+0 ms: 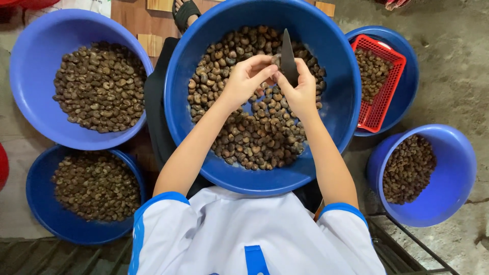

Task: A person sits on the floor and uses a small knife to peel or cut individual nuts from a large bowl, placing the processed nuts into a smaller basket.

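A big blue basin (336,102) rests on my lap, heaped with brown cashew nuts (260,137). Over it, my right hand (301,90) grips a small dark knife (288,58) with the blade pointing up. My left hand (245,77) pinches a single nut (275,59) against the blade. Both hands meet above the middle of the heap.
A blue basin of nuts (30,66) stands at upper left, another (38,203) at lower left. At right, a red basket (387,86) of nuts sits in a blue basin, and a blue bucket (453,173) holds more. A sandalled foot (184,11) shows at the top.
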